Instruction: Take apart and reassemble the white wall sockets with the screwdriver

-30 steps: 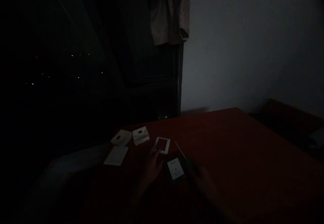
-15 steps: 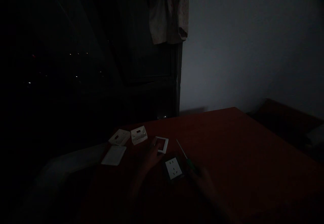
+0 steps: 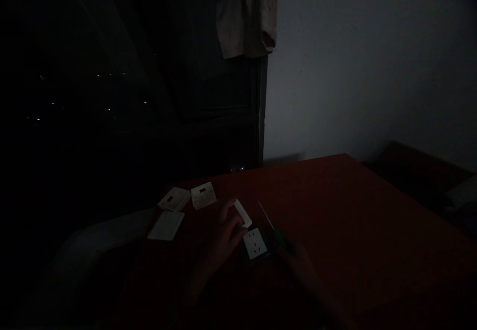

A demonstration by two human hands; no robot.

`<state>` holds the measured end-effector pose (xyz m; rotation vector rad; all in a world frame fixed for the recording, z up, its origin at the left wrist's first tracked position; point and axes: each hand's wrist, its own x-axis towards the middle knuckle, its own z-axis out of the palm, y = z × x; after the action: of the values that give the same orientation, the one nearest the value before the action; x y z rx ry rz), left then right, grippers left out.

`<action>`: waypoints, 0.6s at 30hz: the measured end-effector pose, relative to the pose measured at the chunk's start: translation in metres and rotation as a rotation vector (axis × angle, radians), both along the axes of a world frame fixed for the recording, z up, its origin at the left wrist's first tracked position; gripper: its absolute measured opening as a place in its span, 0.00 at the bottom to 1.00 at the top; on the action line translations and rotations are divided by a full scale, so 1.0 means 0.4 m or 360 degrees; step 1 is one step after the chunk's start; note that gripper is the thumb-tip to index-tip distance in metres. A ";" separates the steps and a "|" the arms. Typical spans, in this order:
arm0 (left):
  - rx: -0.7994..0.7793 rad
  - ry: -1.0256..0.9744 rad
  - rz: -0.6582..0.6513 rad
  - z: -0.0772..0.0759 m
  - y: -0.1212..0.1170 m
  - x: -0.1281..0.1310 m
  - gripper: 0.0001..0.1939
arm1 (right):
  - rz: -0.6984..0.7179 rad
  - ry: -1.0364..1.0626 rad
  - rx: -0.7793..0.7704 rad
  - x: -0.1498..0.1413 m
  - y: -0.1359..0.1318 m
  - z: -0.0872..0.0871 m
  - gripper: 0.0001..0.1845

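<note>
My left hand (image 3: 227, 233) grips a white socket cover frame (image 3: 243, 214), which is tilted up on edge above the table. Just below and to the right of it lies a socket insert (image 3: 255, 244) with a white face, several slots and a dark surround. In my right hand (image 3: 298, 262) is a screwdriver (image 3: 278, 238) with a green handle, its thin shaft pointing up and to the left. The right hand is beside the socket insert; whether the two touch is too dark to tell.
On the table (image 3: 335, 201), at the left, are two white mounting boxes (image 3: 174, 199) and a flat white plate (image 3: 166, 225). Behind stand a pale wall (image 3: 357, 71) and a dark window (image 3: 112, 136). A cloth (image 3: 246, 17) hangs at the top.
My left hand has turned the cover frame from facing up to standing on edge, and brought it slightly nearer. My right hand with the screwdriver has barely moved. The view has shifted slightly.
</note>
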<state>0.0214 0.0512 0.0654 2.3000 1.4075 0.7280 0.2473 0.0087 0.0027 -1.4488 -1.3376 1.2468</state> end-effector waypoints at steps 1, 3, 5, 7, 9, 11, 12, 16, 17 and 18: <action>0.0004 0.0011 -0.0020 0.018 -0.014 0.007 0.01 | 0.0007 0.0009 0.0003 0.000 0.000 0.000 0.28; -0.0002 0.0041 -0.0041 0.046 -0.036 0.020 0.01 | 0.0000 0.0005 -0.0004 0.000 0.001 -0.001 0.28; 0.0005 0.0074 -0.0059 0.063 -0.052 0.032 0.01 | -0.0008 -0.0024 -0.0033 -0.001 0.001 -0.004 0.27; 0.0040 0.0112 -0.0087 0.067 -0.062 0.041 0.00 | -0.0021 -0.0063 -0.0062 -0.001 0.001 -0.008 0.27; 0.0089 0.0145 -0.0112 0.067 -0.069 0.049 0.03 | -0.0025 -0.0089 -0.0069 0.000 0.001 -0.013 0.27; 0.0121 0.0157 -0.0124 0.069 -0.075 0.056 0.06 | -0.0028 -0.0106 -0.0059 0.002 0.001 -0.015 0.26; 0.0135 0.0148 -0.0122 0.071 -0.078 0.060 0.08 | -0.0027 -0.0112 -0.0051 0.002 0.002 -0.016 0.26; 0.0121 0.0083 -0.0118 0.068 -0.083 0.071 0.13 | -0.0005 -0.0110 -0.0009 0.002 0.006 -0.018 0.24; 0.0096 0.0067 -0.0123 0.060 -0.082 0.072 0.14 | 0.0005 -0.0108 -0.0002 0.001 0.008 -0.017 0.24; 0.0062 0.0056 -0.0132 0.047 -0.079 0.073 0.15 | 0.0014 -0.0107 0.0003 0.000 0.010 -0.017 0.23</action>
<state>0.0504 0.0196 0.0842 2.3964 1.3153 0.6989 0.2471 0.0127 -0.0039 -1.4966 -1.3912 1.2113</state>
